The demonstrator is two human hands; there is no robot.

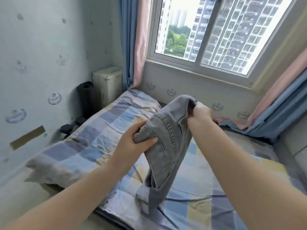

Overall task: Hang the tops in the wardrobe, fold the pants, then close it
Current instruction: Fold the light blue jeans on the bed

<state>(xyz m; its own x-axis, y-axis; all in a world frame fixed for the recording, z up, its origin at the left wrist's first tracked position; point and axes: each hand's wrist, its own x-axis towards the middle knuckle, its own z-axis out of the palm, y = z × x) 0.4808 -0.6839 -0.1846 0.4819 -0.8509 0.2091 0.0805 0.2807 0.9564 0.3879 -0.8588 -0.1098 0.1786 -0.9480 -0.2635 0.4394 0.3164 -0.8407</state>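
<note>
In the head view, a pair of grey denim jeans [167,140] is held up over the bed [93,135], its long axis running steeply from the upper end beside the right hand down to the lower end, which touches the sheet near the front edge. The cloth is heavy, faded denim with raised double stitching along a seam (the upper part is bunched and folded over on itself). The left hand [132,143] is curled round a fold at the left edge, thumb on top, fingers underneath. The right hand [199,114] is clenched on the bunched upper edge. The bed is covered by a creased patchwork sheet in blue, lilac and yellow blocks. A rumpled pillow [54,166] lies to the left. Behind are a sliding window [197,62], pink-and-blue curtains [132,44] and a white appliance [108,83] in the corner.
</note>
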